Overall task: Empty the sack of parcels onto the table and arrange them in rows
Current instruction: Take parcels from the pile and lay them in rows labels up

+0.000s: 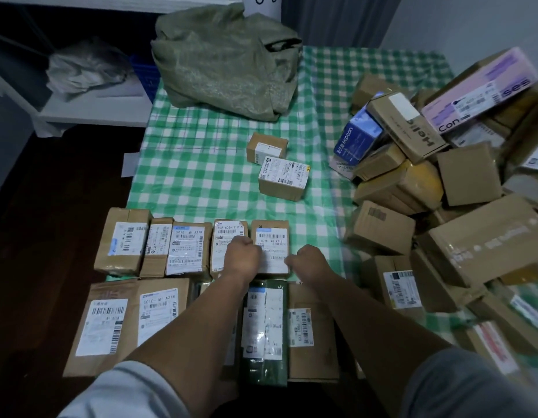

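The green sack (225,64) lies crumpled and flat at the far end of the table (201,176), which has a green checked cloth. Two rows of brown parcels with white labels sit at the near left. My left hand (242,257) and my right hand (310,262) rest with curled fingers on either side of the rightmost parcel (272,236) of the second row, touching it. Two small parcels (281,179) lie alone mid-table. A big loose heap of boxes (442,176) covers the right side.
A white shelf (89,110) with a crumpled grey bag (83,67) stands to the left of the table. Dark floor lies below the table's left edge. A blue crate (145,76) sits behind the sack.
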`<state>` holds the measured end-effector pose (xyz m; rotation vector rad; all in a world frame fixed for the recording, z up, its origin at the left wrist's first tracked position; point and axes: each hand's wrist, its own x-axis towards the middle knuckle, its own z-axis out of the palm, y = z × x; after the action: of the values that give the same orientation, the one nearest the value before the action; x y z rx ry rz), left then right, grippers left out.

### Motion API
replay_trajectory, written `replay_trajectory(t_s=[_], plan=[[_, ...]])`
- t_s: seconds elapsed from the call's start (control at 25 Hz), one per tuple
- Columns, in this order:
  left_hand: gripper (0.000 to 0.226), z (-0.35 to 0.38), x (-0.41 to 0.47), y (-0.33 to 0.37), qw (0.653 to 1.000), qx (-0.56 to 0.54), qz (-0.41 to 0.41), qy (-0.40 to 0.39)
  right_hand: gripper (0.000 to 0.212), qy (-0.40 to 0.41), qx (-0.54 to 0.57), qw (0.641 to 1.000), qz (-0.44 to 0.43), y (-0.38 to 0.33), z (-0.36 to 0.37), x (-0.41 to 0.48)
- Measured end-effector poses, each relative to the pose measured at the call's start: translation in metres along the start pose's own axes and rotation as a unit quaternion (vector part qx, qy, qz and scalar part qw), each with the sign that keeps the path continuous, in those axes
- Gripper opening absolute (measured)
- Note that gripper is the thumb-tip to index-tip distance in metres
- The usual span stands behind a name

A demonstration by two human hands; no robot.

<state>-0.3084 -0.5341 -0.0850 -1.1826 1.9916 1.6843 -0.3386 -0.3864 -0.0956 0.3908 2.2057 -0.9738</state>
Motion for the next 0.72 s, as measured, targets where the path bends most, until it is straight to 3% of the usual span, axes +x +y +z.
replay_trajectory(t_s=[0.16,0.32,0.44,0.6,0.72], plan=[[0.010,0.023,-0.011,0.011,0.999,0.001,0.035,-0.004,0.015,0.031,-0.019,0.999,0.022,0.015,-0.034,-0.006],[0.014,0.058,-0.029,0.025,0.997,0.011,0.061,-0.042,0.015,0.081,0.033,0.995,0.039,0.035,-0.078,-0.012],[0.017,0.083,-0.039,0.031,0.996,0.013,0.059,-0.061,0.014,0.120,0.012,0.991,0.061,0.047,-0.102,-0.016],[0.013,0.113,-0.047,0.031,0.996,0.018,0.058,-0.059,0.063,0.196,-0.083,0.972,0.102,0.073,-0.129,-0.022],[0.017,0.129,-0.054,0.026,0.997,0.024,0.051,-0.059,0.093,0.169,-0.131,0.970,0.117,0.092,-0.139,-0.025]])
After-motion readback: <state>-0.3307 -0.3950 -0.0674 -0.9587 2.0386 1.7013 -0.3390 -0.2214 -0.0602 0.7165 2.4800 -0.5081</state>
